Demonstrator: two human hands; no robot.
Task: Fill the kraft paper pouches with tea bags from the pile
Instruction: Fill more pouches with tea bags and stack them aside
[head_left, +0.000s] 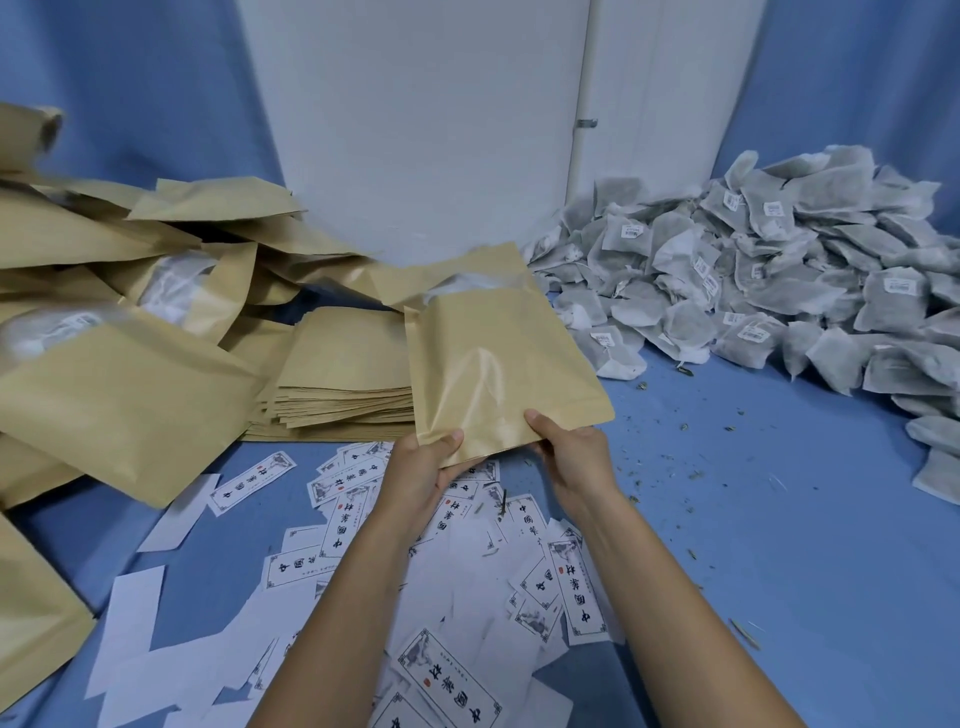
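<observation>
A small packing workroom: blue cloth-covered surface (727, 519) heaped with tea bags (753, 291), kraft pouches (119, 395) and labels (447, 670).

Bare forearms (358, 597) reach forward; left hand (423, 465) and right hand (571, 452) each pinch a near corner of a tan kraft paper pouch (493, 364), thumbs on top.

The tea bag pile (753, 270) lies on the counter's (779, 493) right, against the back wall (415, 130). A stack of flat kraft pouches (343, 384) sits centre-left, with filled pouches (119, 395) heaped to its left. Printed labels (452, 670) lie scattered in front. The left hand (421, 467) and right hand (571, 457) hold one pouch (493, 364) above the labels, between stack and pile.
</observation>
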